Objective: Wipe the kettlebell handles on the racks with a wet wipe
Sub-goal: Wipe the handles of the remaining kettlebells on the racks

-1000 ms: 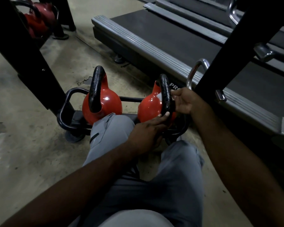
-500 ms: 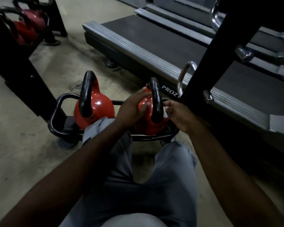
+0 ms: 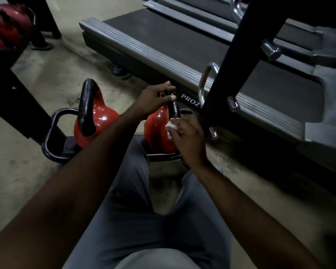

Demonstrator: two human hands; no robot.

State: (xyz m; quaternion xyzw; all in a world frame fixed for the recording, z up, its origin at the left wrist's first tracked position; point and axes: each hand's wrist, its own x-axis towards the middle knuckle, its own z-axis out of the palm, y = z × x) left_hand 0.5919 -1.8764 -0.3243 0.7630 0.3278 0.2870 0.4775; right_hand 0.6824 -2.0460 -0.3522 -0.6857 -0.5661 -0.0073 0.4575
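Note:
Two red kettlebells with black handles stand on a low black rack (image 3: 52, 121) on the floor. The left kettlebell (image 3: 101, 121) stands free, its handle untouched. On the right kettlebell (image 3: 155, 131), my left hand (image 3: 153, 99) grips the top of the black handle (image 3: 174, 109). My right hand (image 3: 188, 136) holds a crumpled white wet wipe (image 3: 171, 126) against the lower near part of that handle. Most of the wipe is hidden inside my fingers.
A treadmill (image 3: 163, 45) lies just behind the rack. A black slanted post (image 3: 227, 74) with chrome pegs rises right beside my right hand. More red kettlebells (image 3: 6, 26) sit on another rack at the top left. My grey-trousered knees are below the rack.
My left hand has moved up from the kettlebell's body to the top of its handle. My right hand has slid down the handle toward me, and the white wipe now shows.

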